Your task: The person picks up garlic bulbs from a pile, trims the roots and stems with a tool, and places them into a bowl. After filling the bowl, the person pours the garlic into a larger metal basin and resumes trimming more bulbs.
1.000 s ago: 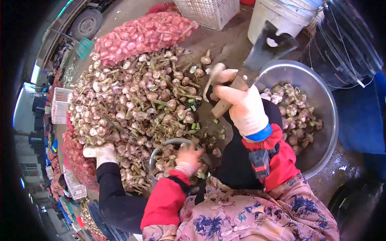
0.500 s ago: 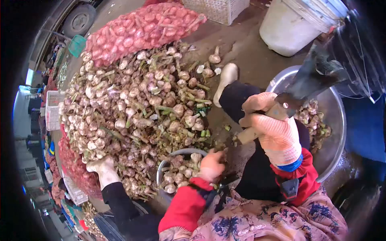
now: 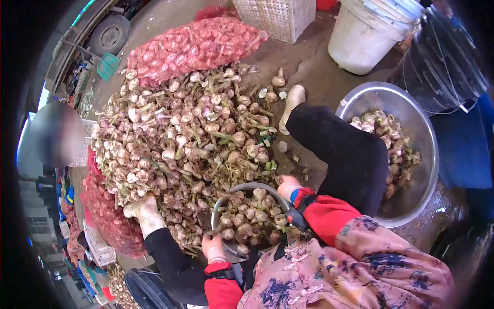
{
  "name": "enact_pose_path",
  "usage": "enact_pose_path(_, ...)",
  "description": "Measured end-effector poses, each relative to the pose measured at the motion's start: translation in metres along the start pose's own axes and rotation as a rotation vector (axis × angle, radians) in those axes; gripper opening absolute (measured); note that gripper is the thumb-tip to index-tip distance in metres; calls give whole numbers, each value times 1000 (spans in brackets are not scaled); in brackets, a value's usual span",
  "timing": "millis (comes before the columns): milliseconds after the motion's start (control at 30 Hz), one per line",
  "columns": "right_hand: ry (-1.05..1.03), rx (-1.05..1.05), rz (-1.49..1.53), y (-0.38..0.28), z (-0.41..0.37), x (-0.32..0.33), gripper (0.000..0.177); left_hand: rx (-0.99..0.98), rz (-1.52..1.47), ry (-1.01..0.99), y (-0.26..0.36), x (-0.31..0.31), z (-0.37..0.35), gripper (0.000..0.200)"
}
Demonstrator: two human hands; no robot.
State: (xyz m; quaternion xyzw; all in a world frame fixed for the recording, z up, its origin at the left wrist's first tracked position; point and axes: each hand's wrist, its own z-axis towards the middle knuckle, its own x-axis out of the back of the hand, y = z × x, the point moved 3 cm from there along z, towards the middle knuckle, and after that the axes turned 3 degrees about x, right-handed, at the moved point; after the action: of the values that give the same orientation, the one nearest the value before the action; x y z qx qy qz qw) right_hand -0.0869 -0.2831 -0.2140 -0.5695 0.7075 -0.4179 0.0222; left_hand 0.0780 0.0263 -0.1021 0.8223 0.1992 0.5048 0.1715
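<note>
Wheel [image 3: 109,35]: I see it upper left.
Green plastic object [image 3: 108,67]: just below the wheel, too small to identify.
White crate [image 3: 278,19]: lattice-sided, top centre.
Pale bucket [image 3: 357,44]: right of the crate.
Blue container [image 3: 465,152]: far right.

Garlic [image 3: 175,136] — brownish white; sleeves [image 3: 334,219] — red; smock [image 3: 355,252] pink, blue-blotched

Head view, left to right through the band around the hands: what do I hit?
Lower red mesh sack → left hand → small basin holding garlic bulbs → right hand → large metal basin → blue object at right. Garlic pile skipped: overlaps several.
</note>
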Motion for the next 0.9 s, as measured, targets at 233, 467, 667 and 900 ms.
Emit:
enact_pose_path(233,145,-17,-107,7,12,-6,37,188,141,-348,-78,-27,42,47)
enact_pose_path(467,76,23,25,-2,53,3,44,-198,946,-233,-101,-44,58,29)
enact_pose_path(667,-352,11,237,-2,14,-34,46,-472,1385,-237,-140,-60,71,20)
enact_pose_path(900,-23,20,-45,-24,38,-45,39,-843,1082,74,-176,-59,173,18)
